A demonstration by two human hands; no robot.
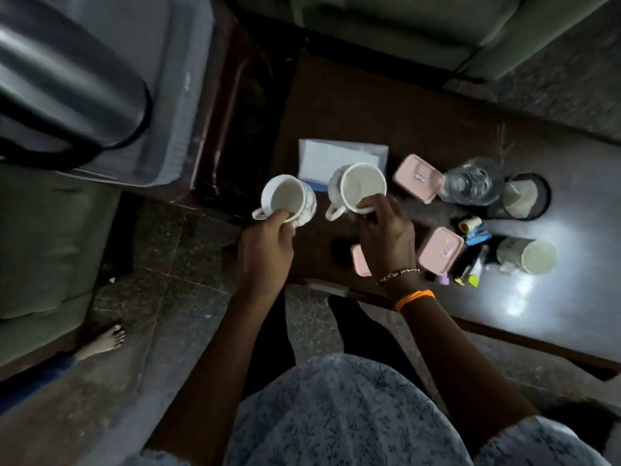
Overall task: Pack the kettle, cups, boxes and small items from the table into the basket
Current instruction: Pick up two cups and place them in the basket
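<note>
My left hand [268,250] pinches the rim of a white cup [285,200], lifted just past the table's left edge. My right hand [386,237] grips the rim of a second white cup [359,186] above the dark table [369,112]. The steel kettle [64,82] lies in the grey basket [181,105] at the upper left. A third white cup [531,260] rests on its side at the right. Two pink lidded boxes [418,178] [440,250] sit on the table, and a third pink box [361,265] is partly hidden under my right wrist.
A folded white paper [339,156] lies behind the cups. A clear glass jar [470,183], a dark holder with a white liner [524,196] and several small items [473,233] stand at the right. Green sofas surround the table. A bare foot [104,341] rests on the floor.
</note>
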